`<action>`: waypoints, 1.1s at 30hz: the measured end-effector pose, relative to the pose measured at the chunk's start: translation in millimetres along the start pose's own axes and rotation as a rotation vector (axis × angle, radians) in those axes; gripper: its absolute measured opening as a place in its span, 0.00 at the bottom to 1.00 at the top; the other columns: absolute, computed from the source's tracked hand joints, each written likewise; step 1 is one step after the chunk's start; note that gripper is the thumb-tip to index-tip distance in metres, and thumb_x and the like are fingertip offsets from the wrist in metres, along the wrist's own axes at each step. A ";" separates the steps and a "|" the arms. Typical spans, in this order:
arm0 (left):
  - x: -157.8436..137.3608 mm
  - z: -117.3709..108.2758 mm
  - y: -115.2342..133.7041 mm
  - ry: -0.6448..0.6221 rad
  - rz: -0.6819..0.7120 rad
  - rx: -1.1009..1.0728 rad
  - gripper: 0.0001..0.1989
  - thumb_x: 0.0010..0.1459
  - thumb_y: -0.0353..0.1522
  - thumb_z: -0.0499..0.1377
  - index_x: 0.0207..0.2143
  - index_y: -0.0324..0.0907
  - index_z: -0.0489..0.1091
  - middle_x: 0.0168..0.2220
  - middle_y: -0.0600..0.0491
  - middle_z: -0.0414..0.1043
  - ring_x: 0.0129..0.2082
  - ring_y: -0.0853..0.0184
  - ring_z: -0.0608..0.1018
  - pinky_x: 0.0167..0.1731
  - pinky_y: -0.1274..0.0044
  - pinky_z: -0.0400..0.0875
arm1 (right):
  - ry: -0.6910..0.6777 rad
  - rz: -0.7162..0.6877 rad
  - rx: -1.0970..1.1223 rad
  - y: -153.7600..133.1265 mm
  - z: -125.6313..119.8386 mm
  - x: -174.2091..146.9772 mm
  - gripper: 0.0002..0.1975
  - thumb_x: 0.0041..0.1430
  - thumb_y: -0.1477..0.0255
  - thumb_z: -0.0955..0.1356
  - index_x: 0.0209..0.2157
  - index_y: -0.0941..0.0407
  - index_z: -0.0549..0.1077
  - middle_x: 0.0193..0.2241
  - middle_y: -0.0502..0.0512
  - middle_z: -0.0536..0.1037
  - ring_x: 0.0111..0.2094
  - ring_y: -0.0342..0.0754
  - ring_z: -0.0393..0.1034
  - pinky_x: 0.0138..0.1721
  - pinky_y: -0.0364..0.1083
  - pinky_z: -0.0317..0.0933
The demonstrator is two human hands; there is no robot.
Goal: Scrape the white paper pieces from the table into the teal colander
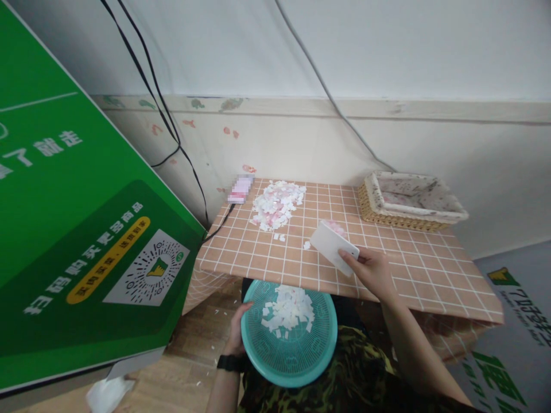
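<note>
My left hand (236, 331) grips the left rim of a round teal plastic basket (288, 364) below the table's front edge. White paper scraps (290, 310) lie inside the basket. In my right hand (371, 268) is a flat white plate-like scraper (332, 248) with a small hole near its corner, tilted over the tabletop. Some pinkish scraps (336, 228) show just behind the scraper, and a small white scrap lies by its left edge. Farther back on the left, a loose pile of white and pink paper scraps (279, 203) is spread on the cloth.
A brown checked cloth (413, 258) covers the table. At its back right stands a lined wicker basket (408, 206). A phone-like device (241, 188) with a black cable lies at the back left. A green sign panel (86, 229) rises on the left; a wall (301, 149) stands behind.
</note>
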State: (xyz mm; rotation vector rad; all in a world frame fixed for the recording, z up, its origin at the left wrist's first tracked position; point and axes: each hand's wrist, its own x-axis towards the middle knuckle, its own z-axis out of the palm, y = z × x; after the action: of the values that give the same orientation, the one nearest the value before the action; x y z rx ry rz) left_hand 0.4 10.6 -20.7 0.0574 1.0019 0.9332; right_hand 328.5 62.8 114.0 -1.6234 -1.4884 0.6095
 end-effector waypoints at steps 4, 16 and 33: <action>-1.3 2.3 0.5 0.013 0.010 -0.006 0.10 0.46 0.35 0.62 0.24 0.35 0.77 0.22 0.47 0.78 0.22 0.62 0.77 0.28 0.71 0.71 | -0.055 0.049 0.096 -2.1 -1.5 -0.5 0.20 0.53 0.56 0.67 0.21 0.59 0.72 0.17 0.53 0.69 0.20 0.45 0.62 0.19 0.42 0.53; -5.3 7.0 3.3 0.025 -0.006 -0.009 0.09 0.45 0.34 0.62 0.23 0.35 0.76 0.21 0.47 0.78 0.21 0.61 0.77 0.26 0.71 0.71 | -0.159 0.125 0.197 8.5 -6.8 -4.2 0.17 0.52 0.58 0.69 0.24 0.59 0.76 0.20 0.53 0.73 0.21 0.45 0.64 0.21 0.43 0.57; -11.2 -5.2 22.5 0.062 0.062 0.042 0.08 0.46 0.34 0.64 0.25 0.36 0.76 0.22 0.49 0.78 0.22 0.63 0.77 0.25 0.73 0.71 | 0.000 0.055 0.129 1.3 75.7 22.0 0.22 0.54 0.54 0.65 0.29 0.59 0.77 0.21 0.55 0.75 0.23 0.48 0.67 0.22 0.44 0.58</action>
State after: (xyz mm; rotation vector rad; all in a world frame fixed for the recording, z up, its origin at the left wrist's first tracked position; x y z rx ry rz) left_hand -20.2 15.1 -6.0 0.0956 1.0821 0.9755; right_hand 272.2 102.9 76.1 -1.5687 -1.3788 0.7215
